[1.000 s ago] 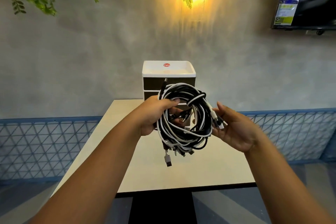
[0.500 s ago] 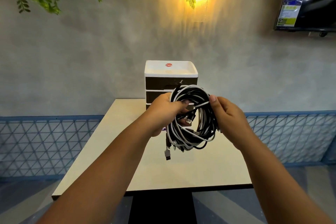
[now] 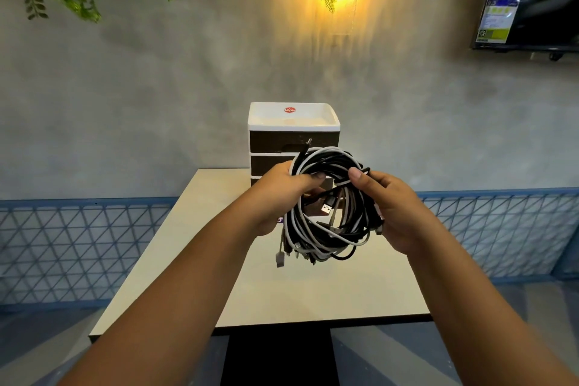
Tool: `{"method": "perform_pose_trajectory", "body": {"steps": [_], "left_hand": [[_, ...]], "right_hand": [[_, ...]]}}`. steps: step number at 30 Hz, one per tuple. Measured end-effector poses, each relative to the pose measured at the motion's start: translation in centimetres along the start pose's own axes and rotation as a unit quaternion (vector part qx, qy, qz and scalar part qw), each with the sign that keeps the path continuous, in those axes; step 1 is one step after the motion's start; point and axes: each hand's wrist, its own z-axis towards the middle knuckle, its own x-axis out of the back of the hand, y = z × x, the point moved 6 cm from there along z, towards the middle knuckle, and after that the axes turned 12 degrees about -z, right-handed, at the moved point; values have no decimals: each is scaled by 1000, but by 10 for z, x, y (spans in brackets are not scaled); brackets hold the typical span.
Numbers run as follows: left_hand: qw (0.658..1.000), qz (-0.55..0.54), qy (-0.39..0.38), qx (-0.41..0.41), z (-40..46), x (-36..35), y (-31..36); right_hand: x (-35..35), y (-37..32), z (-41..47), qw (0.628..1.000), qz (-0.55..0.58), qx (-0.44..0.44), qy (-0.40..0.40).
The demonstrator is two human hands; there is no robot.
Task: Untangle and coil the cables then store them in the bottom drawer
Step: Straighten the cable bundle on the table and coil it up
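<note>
cable bundle [image 3: 326, 207]: black and white loops tangled, usb plugs dangling | held above table [image 3: 194, 247], before drawer unit [image 3: 293, 131] | my left hand [image 3: 282, 194] grips its left side | my right hand [image 3: 391, 207] pinches its right

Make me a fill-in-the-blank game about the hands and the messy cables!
1. The cable bundle is held up by ____ hands.
2. The cables are black and ____.
3. The drawer unit stands on the ____, behind the bundle.
4. The left hand grips one side of the bundle and the ____ hand grips the other.

Missing words: two; white; table; right
</note>
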Motion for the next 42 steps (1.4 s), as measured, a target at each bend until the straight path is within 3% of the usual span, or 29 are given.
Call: {"method": "perform_pose_trajectory", "body": {"steps": [9, 13, 17, 21, 31, 42], "left_hand": [[982, -139, -82, 100, -5, 5, -12], [980, -148, -83, 100, -6, 11, -13], [986, -123, -79, 81, -9, 6, -8], [991, -93, -69, 63, -7, 4, -3], [987, -121, -82, 67, -12, 7, 1], [989, -102, -75, 74, -13, 8, 0]], "right_hand": [[-9, -3, 4, 996, 65, 10, -64], [-13, -13, -4, 990, 14, 65, -123], [-17, -21, -3, 988, -133, 77, 6], [-20, -20, -3, 975, -172, 99, 102], [-22, -21, -11, 985, -128, 112, -30], [-26, -19, -15, 990, -107, 72, -58]]}}
